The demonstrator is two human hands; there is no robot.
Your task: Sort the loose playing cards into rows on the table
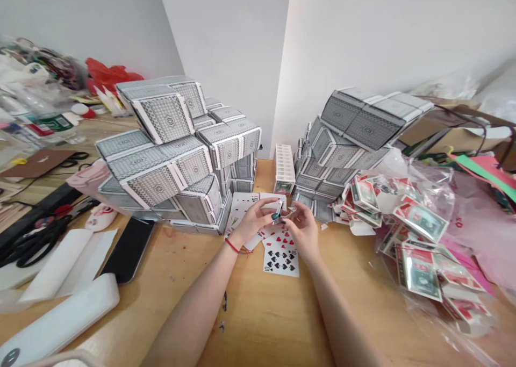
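In the middle of the head view, my left hand and my right hand meet close together above loose playing cards. My left fingers pinch a small, narrow white object, too small and blurred to name. The right thumb and fingers close near its other side, and what they grip is unclear. Below the hands lies a face-up ten of spades, partly overlapping a hearts card. Larger-looking cards lie face up behind my left hand. A row of small card boxes stands just beyond.
Stacked grey-patterned boxes rise on the left and right. At right, red-and-green card boxes spill from clear plastic. A black phone, black scissors and a white elongated case lie at left.
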